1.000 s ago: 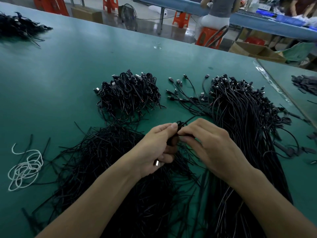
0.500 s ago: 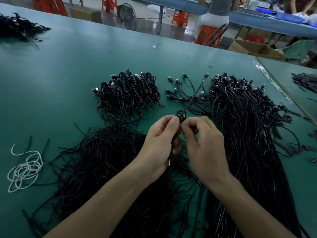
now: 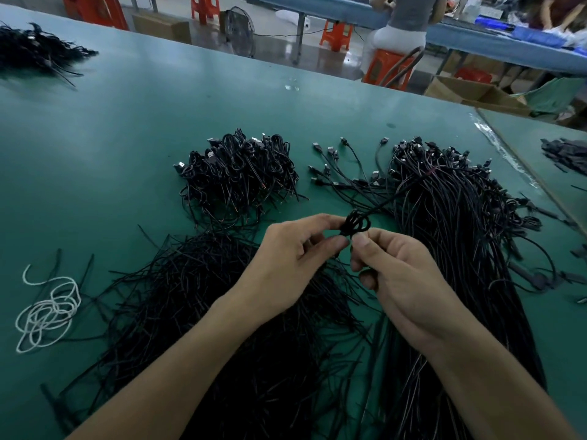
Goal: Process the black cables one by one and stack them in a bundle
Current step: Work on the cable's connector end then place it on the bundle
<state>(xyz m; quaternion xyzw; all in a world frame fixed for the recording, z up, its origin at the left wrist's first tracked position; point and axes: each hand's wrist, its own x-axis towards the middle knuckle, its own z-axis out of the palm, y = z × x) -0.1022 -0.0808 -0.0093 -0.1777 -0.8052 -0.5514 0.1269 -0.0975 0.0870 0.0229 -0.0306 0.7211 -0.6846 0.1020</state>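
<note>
Between my two hands a black cable (image 3: pixel 357 224) is wound into a small coil, its free end trailing up to the right. My left hand (image 3: pixel 295 258) pinches the coil's left side with thumb and fingertips. My right hand (image 3: pixel 394 277) pinches the coil's lower right, fingers curled. Beyond my left hand lies a bundle of coiled black cables (image 3: pixel 238 173). A long heap of straight black cables (image 3: pixel 451 223) with plugs runs along the right. Under my forearms spreads a pile of thin black ties (image 3: pixel 222 312).
The green table (image 3: pixel 127 128) carries a tangle of white string (image 3: pixel 47 309) at the left and another black cable heap (image 3: pixel 35 50) at the far left corner. Loose dark pieces (image 3: pixel 565 154) lie at the right. A person sits on an orange stool (image 3: pixel 390 65) beyond the table.
The cable between my hands has gone from a single small loop to a thicker coil of several turns. Both hands have stayed close together at the same spot.
</note>
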